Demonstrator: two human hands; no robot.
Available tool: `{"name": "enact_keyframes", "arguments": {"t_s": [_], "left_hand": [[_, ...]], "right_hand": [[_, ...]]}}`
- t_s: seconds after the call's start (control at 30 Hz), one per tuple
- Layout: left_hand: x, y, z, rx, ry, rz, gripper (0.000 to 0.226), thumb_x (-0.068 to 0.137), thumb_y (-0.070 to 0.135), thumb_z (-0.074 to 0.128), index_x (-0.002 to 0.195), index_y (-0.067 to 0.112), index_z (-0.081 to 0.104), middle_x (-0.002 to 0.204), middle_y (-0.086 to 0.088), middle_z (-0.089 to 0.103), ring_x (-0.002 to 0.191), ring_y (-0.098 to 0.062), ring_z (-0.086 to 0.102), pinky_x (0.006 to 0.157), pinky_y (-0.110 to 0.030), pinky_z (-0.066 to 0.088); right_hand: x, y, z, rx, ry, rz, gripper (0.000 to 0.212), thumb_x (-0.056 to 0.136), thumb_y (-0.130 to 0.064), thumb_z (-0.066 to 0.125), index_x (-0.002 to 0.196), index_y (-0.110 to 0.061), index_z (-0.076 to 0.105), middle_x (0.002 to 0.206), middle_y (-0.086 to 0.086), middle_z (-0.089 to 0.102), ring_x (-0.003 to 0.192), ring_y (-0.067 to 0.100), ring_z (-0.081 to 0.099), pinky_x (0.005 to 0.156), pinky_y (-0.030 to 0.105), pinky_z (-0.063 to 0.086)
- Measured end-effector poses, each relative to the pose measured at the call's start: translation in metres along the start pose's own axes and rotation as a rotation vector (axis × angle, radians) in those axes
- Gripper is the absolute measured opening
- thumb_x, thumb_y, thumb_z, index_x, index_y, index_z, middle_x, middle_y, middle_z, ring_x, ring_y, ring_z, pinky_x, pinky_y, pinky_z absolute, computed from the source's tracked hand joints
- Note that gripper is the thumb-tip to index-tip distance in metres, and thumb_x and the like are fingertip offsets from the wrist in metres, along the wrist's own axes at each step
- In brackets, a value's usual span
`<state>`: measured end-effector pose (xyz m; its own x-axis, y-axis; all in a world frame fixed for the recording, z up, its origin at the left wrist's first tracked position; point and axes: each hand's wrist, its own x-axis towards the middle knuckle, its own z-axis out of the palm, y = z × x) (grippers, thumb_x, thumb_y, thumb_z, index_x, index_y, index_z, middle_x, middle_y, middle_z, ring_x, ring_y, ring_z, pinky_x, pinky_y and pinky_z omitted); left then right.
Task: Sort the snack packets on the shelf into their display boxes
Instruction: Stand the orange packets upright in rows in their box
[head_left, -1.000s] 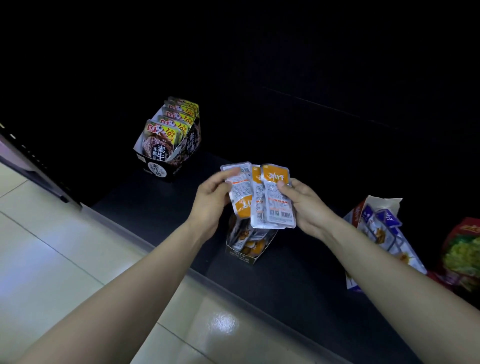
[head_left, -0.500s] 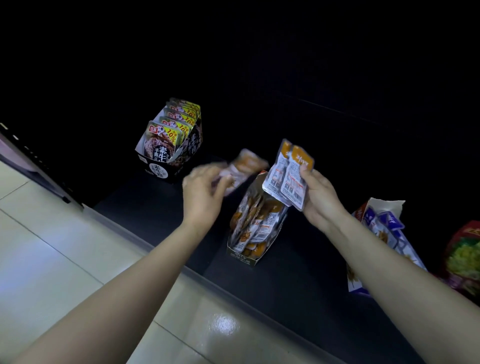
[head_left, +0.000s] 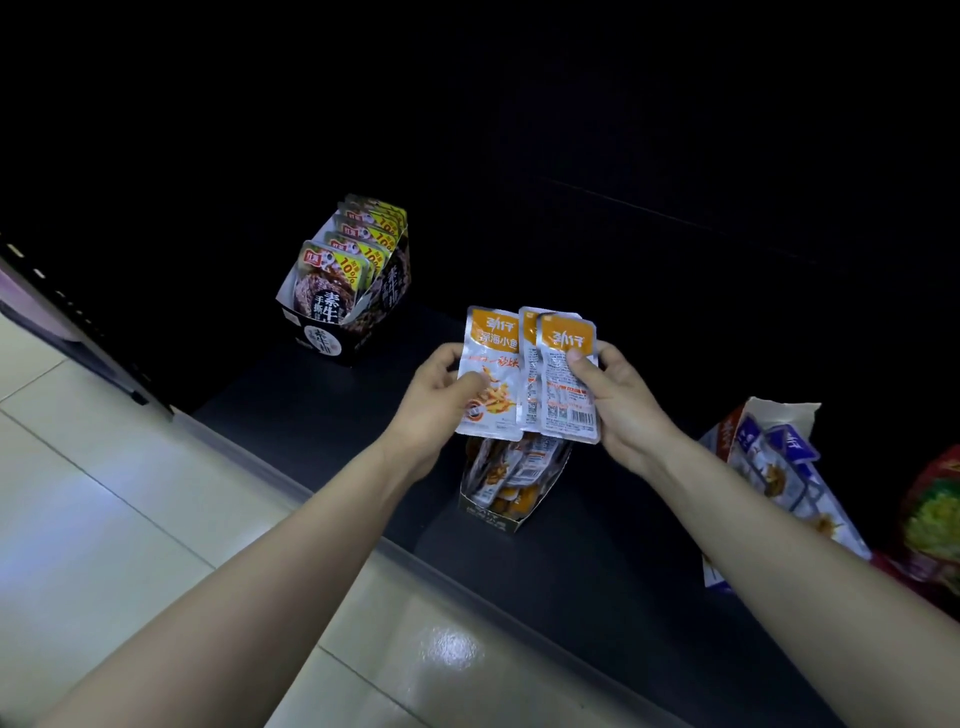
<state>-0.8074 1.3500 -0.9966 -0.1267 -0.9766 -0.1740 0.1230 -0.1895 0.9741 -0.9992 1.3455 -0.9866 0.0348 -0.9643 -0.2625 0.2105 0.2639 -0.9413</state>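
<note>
劲仔 on orange packets (head_left: 563, 408), 深海小鱼 on leftmost packet (head_left: 493, 338), 10% and 素牛 on dark packets (head_left: 332, 278)

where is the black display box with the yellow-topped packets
In the head view the black display box stands on the shelf, up and left of the left hand, apart from the orange display box.

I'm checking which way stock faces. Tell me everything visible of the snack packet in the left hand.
The snack packet is a flat, glossy pouch: orange top band with white characters, white below with a picture of orange-brown strips. It faces front to the camera, upright and slightly tilted, above the orange display box. The left hand pinches its lower left, thumb on the front. Its right edge overlaps the back-facing packets in the right hand.
</note>
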Motion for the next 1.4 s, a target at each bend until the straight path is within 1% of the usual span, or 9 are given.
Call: {"name": "enact_keyframes", "arguments": {"t_s": [0.3, 0.63, 0.7, 0.8, 0.87, 1.03, 1.17, 1.27, 1.4], "left_hand": [[0.0, -0.004, 0.013, 0.078, 0.072, 0.016, 0.019, 0.096, 0.002, 0.053, 0.109, 0.014, 0.047, 0.1, -0.008, 0.068, 0.086, -0.018, 0.069, 0.078, -0.034, 0.058], [-0.003, -0.003, 0.026, 0.004, 0.014, 0.041, 0.015, 0.099, 0.025, 0.055, 0.109, 0.016, 0.048, 0.094, -0.003, 0.071, 0.084, -0.013, 0.071, 0.07, -0.027, 0.055], [0.0, 0.003, 0.024, -0.08, 0.001, -0.001, 0.043, 0.096, 0.046, 0.048, 0.122, 0.011, 0.052, 0.114, -0.013, 0.067, 0.099, -0.021, 0.07, 0.078, -0.035, 0.057], [-0.003, 0.008, 0.02, -0.133, -0.036, -0.022, 0.069, 0.091, 0.063, 0.048, 0.133, 0.008, 0.048, 0.124, -0.016, 0.063, 0.111, -0.028, 0.066, 0.094, -0.047, 0.054], [-0.005, 0.004, 0.018, -0.143, -0.002, -0.028, 0.051, 0.097, 0.046, 0.053, 0.13, 0.008, 0.046, 0.12, -0.014, 0.065, 0.107, -0.026, 0.067, 0.097, -0.049, 0.052], [-0.003, -0.003, 0.013, -0.118, -0.007, 0.031, 0.038, 0.103, 0.029, 0.046, 0.131, 0.004, 0.044, 0.124, -0.015, 0.065, 0.108, -0.03, 0.067, 0.09, -0.044, 0.056], [-0.003, 0.0, 0.014, -0.167, 0.02, 0.042, 0.029, 0.101, 0.032, 0.048, 0.119, 0.009, 0.049, 0.115, -0.009, 0.067, 0.102, -0.024, 0.069, 0.083, -0.036, 0.058], [-0.004, 0.003, 0.018, -0.099, -0.011, 0.004, 0.053, 0.087, 0.04, 0.063, 0.125, 0.011, 0.042, 0.12, -0.009, 0.064, 0.102, -0.021, 0.07, 0.083, -0.037, 0.059], [0.002, 0.001, 0.02, -0.013, -0.028, 0.005, 0.035, 0.095, 0.021, 0.063, 0.124, 0.014, 0.044, 0.121, -0.011, 0.061, 0.102, -0.019, 0.069, 0.08, -0.034, 0.059]], "right_hand": [[0.0, -0.004, 0.009, -0.198, 0.148, -0.221, 0.023, 0.096, -0.016, 0.06, 0.114, -0.013, 0.045, 0.097, -0.001, 0.066, 0.082, 0.013, 0.069, 0.074, 0.034, 0.059], [-0.013, -0.004, 0.031, -0.31, -0.157, -0.159, 0.038, 0.09, -0.036, 0.062, 0.119, -0.017, 0.046, 0.115, 0.005, 0.062, 0.105, 0.018, 0.065, 0.09, 0.032, 0.054], [-0.014, -0.006, 0.03, -0.324, -0.226, -0.166, 0.043, 0.088, -0.041, 0.062, 0.124, -0.021, 0.049, 0.112, 0.0, 0.065, 0.102, 0.014, 0.066, 0.088, 0.031, 0.054], [-0.01, -0.006, 0.026, -0.37, -0.216, -0.22, 0.034, 0.093, -0.016, 0.063, 0.126, -0.02, 0.055, 0.105, 0.018, 0.066, 0.083, 0.017, 0.063, 0.076, 0.027, 0.055], [-0.007, -0.004, 0.023, -0.419, -0.172, -0.282, 0.037, 0.089, -0.004, 0.067, 0.122, -0.019, 0.059, 0.108, 0.024, 0.06, 0.075, 0.015, 0.058, 0.069, 0.023, 0.053], [-0.006, -0.002, 0.021, -0.384, -0.058, -0.295, 0.066, 0.079, -0.003, 0.077, 0.132, -0.025, 0.045, 0.113, 0.0, 0.058, 0.074, 0.002, 0.057, 0.073, 0.022, 0.056], [-0.007, 0.002, 0.022, -0.326, -0.126, -0.173, 0.053, 0.081, -0.003, 0.074, 0.127, -0.011, 0.051, 0.113, 0.004, 0.067, 0.106, 0.021, 0.066, 0.089, 0.034, 0.057], [-0.008, 0.007, 0.026, -0.361, -0.234, -0.147, 0.047, 0.087, -0.005, 0.07, 0.129, -0.014, 0.051, 0.116, 0.005, 0.069, 0.104, 0.019, 0.068, 0.088, 0.033, 0.057], [-0.006, 0.003, 0.022, -0.295, -0.28, -0.115, 0.045, 0.092, -0.009, 0.064, 0.134, -0.013, 0.048, 0.121, 0.005, 0.067, 0.109, 0.018, 0.066, 0.092, 0.034, 0.055]]}}
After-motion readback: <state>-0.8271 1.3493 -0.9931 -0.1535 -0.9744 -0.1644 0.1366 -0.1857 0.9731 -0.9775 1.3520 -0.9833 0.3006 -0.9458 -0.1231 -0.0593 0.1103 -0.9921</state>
